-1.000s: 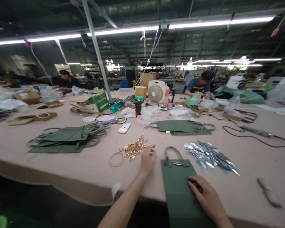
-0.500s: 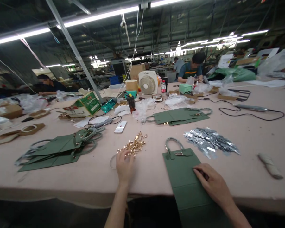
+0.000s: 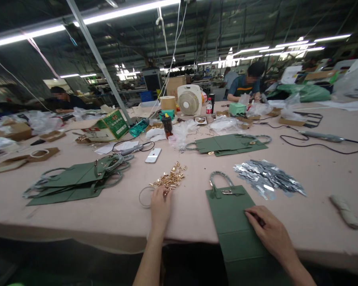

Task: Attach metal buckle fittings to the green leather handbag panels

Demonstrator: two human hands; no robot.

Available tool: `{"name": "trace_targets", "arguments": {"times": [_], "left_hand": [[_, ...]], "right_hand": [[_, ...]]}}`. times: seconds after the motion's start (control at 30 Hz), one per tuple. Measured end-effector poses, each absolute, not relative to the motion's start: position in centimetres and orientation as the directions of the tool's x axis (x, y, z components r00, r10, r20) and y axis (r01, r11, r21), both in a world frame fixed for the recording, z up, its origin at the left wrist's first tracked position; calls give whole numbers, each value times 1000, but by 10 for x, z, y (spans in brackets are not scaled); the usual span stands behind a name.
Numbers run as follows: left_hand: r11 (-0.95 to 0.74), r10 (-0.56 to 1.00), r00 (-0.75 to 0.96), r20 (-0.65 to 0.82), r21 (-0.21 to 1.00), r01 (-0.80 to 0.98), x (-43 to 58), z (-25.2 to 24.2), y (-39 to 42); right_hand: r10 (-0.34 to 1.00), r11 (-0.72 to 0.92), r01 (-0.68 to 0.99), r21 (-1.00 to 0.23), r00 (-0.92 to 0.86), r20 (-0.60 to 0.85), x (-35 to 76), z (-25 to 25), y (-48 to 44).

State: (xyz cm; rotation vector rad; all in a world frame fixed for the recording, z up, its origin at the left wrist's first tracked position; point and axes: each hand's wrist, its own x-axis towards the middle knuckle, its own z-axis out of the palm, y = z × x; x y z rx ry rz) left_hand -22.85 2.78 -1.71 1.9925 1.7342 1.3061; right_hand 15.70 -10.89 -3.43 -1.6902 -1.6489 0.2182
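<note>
My left hand (image 3: pixel 161 208) is at the near edge of a heap of small gold metal pieces (image 3: pixel 172 178), its fingers bent together; whatever they pinch is too small to name. A thin ring-shaped loop (image 3: pixel 141 197) lies just left of it. A green leather bag panel (image 3: pixel 231 222) with a curved handle and a metal clasp (image 3: pixel 226 192) hangs over the table's front edge. My right hand (image 3: pixel 268 228) rests on its right side, thumb and fingers closed on the panel's edge. Behind the panel lies a pile of silvery flat pieces (image 3: pixel 268 178).
Stacked green panels (image 3: pixel 74 180) lie at left, more (image 3: pixel 231 145) at centre back. Also on the table (image 3: pixel 107 222) are a phone (image 3: pixel 153 155), a fan (image 3: pixel 189 101), a corded tool (image 3: pixel 322 136) and a rolled cloth (image 3: pixel 345 211). Two people sit across, another stands farther back.
The view has shifted slightly. My left hand has moved a little to the right along the near side of the gold pieces. My right hand stays on the green panel.
</note>
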Motion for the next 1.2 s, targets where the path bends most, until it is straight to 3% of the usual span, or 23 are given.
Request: {"name": "trace_targets", "arguments": {"times": [0.37, 0.63, 0.87, 1.2], "left_hand": [[-288, 879, -97, 466, 683, 672, -230, -18, 28], [-364, 841, 2, 542, 563, 742, -220, -12, 19], [-425, 859, 163, 486, 498, 755, -203, -10, 12], [-460, 884, 233, 405, 667, 586, -201, -5, 4]], "right_hand": [[927, 98, 777, -622, 157, 342, 158, -33, -112], [925, 114, 768, -631, 149, 349, 157, -31, -113], [910, 138, 765, -630, 154, 385, 157, -32, -113], [907, 129, 758, -639, 170, 385, 157, -31, -112]]}}
